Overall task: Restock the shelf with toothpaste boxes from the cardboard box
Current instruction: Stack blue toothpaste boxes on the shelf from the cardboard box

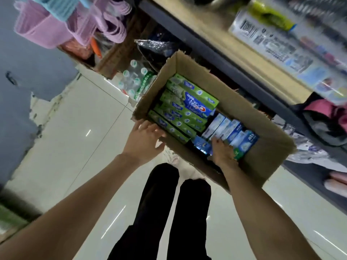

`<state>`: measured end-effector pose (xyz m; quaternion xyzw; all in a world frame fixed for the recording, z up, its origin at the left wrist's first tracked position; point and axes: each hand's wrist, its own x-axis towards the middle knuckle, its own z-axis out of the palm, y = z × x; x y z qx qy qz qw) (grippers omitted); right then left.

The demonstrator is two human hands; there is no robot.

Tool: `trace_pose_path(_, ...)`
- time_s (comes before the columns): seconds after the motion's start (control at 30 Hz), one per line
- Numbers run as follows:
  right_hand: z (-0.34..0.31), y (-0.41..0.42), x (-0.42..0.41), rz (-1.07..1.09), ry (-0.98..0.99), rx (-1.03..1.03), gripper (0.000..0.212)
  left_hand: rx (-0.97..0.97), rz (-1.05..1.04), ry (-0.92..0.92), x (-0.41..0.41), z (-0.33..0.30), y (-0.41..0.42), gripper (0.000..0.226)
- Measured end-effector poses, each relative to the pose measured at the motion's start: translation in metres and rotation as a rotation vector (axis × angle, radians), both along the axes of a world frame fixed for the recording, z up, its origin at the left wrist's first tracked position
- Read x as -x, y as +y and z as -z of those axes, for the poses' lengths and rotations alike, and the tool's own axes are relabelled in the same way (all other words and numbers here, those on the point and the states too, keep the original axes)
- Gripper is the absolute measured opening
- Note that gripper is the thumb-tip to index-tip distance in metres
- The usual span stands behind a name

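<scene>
Head view: cardboard box sits open-topped on the glossy tiled floor, against the shelf base. I log green toothpaste boxes stacked flat at its far end and pale blue toothpaste boxes standing on end toward the near end. Corrugated walls, ragged torn rims. Left hand lies with relaxed, spread fingers on the box's left corner edge. Right hand reaches inside, fingers on the blue cartons; I cannot tell whether it grips one.
</scene>
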<state>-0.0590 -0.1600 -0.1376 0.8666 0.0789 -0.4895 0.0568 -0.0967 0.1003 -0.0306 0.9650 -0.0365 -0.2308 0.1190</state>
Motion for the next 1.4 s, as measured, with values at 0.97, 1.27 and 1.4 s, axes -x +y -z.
trace_pose_path(0.97,-0.289,-0.005,-0.007,1.430,-0.391,-0.967,0.024,1.577,-1.031,0.816,-0.033,-0.153,-0.073,0.031)
trace_pose_path(1.27,-0.331,-0.045,-0.043,-0.060,-0.706,-0.538,0.070,1.039,-0.464,0.886,-0.069,-0.199,-0.058,0.036)
trace_pose_path(1.4,-0.374,-0.072,-0.053,-0.040,-0.767,-0.552,0.063,0.968,-0.244,0.707,-0.110,-0.247,-0.067,0.035)
